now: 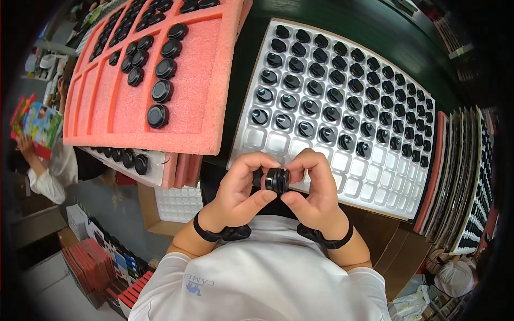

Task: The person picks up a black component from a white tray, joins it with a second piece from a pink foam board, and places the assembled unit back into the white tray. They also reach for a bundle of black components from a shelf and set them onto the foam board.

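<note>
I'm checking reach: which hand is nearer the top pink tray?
Left. The left hand is below and right of the top pink tray; the right hand is farther right, beyond the black part both hold.

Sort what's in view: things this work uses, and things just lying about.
Likely used:
black round part, held by left hand and right hand
white tray
pink foam tray

Seemingly unrelated:
plastic bag
colourful printed item in another person's hand
</note>
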The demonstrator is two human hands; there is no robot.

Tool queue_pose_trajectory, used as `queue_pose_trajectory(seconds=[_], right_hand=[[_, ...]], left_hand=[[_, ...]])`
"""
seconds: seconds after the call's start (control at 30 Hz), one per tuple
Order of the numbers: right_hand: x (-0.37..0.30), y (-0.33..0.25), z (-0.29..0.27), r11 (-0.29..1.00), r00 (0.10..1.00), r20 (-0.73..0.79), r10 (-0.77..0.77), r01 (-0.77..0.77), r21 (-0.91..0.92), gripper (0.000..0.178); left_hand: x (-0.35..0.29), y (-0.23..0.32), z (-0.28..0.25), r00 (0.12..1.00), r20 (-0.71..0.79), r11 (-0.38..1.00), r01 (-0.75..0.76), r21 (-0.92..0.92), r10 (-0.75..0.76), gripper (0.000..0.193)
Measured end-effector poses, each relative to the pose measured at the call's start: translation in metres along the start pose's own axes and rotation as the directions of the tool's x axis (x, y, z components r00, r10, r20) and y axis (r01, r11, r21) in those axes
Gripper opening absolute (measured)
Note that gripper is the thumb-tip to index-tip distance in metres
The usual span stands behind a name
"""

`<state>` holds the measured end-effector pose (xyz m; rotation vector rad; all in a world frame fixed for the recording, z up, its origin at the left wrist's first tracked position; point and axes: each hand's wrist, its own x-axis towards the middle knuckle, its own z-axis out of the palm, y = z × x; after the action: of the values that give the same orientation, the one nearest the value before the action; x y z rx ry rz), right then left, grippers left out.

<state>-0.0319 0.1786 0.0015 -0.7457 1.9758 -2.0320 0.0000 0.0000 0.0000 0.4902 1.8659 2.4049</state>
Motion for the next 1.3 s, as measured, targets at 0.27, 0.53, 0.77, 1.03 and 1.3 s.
queue_pose_trajectory(seconds=[0.27, 0.53, 0.77, 1.03, 1.3], right_hand=[[0.010, -0.006, -0.002, 0.911, 0.957, -0.017, -0.288, 0.269, -0.312, 0.029], [0.001, -0.018, -0.036, 0.869, 0.975, -0.050, -0.217, 0.170, -0.465, 0.023], [-0.039, -0.008, -0.114, 0.676, 0.852, -0.523, -0.025, -0.371, -0.636, 0.020], [-0.051, 0.005, -0.134, 0.498, 0.828, -0.558, 0.058, -0.508, -0.702, 0.022], [-0.034, -0.029, -0.096, 0.343, 0.935, -0.308, -0.174, -0.236, -0.909, 0.027]], left_hand=[[0.003, -0.001, 0.002, 0.999, -0.032, 0.996, 0.042, -0.078, -0.045, 0.042], [0.011, -0.009, -0.002, 0.997, -0.011, 0.997, 0.082, 0.004, -0.082, 0.053], [0.012, -0.012, -0.005, 0.989, -0.049, 0.985, 0.145, 0.094, -0.141, 0.066], [0.017, -0.014, -0.007, 0.996, 0.019, 0.995, 0.086, 0.048, -0.087, 0.065], [0.019, -0.017, -0.007, 0.989, 0.086, 0.979, 0.136, -0.154, -0.124, 0.064]])
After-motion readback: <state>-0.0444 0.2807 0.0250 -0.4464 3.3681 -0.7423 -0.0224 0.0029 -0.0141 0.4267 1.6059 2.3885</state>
